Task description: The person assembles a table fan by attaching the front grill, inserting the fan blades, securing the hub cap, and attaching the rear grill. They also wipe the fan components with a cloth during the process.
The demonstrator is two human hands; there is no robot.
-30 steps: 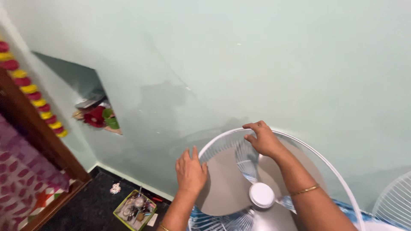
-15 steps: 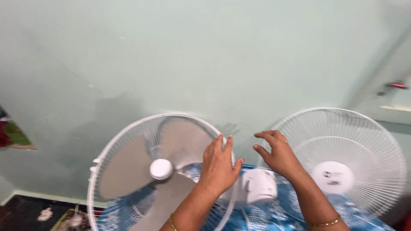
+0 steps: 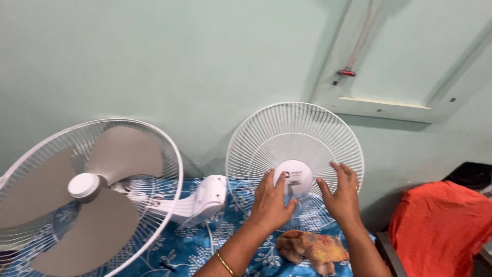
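Fan (image 3: 84,197) with grey blades lies at 9 o'clock on the blue patterned cloth (image 3: 205,246). Left hand (image 3: 270,201) and right hand (image 3: 341,196), both open-fingered and gripping nothing, press the white front grille (image 3: 294,141), standing at 12 o'clock against the wall.

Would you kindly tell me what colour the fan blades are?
The fan blades are greyish beige, behind a white wire guard; the head view shows them best.

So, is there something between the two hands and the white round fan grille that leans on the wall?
Nothing visible. The left hand and the right hand are already at the front of the fan grille, on either side of its white centre cap. The orange cloth lies lower, below the hands.
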